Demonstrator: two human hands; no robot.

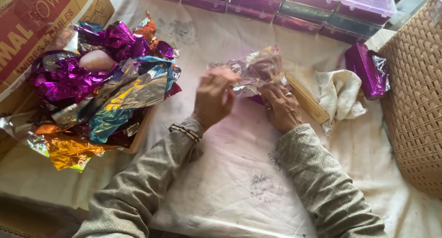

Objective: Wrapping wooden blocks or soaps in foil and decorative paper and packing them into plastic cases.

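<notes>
My left hand point(212, 96) and my right hand point(280, 108) meet over the white cloth, both gripping a crinkled sheet of shiny foil wrap point(258, 67) folded around a dark lump. The left hand is blurred and pinches the sheet's left edge. The right hand, with rings on its fingers, presses the sheet's lower right side. A purple edge point(256, 99) shows under the sheet between the hands. A wooden ruler point(307, 102) lies just right of the right hand.
A shallow box with crumpled purple, gold and blue foil sheets point(103, 88) sits at left by a cardboard carton point(32, 30). Rows of lidded plastic boxes point(317, 7) line the far edge. A white rag point(340, 96), a purple-wrapped packet point(366, 70) and a wicker basket point(414, 95) stand right.
</notes>
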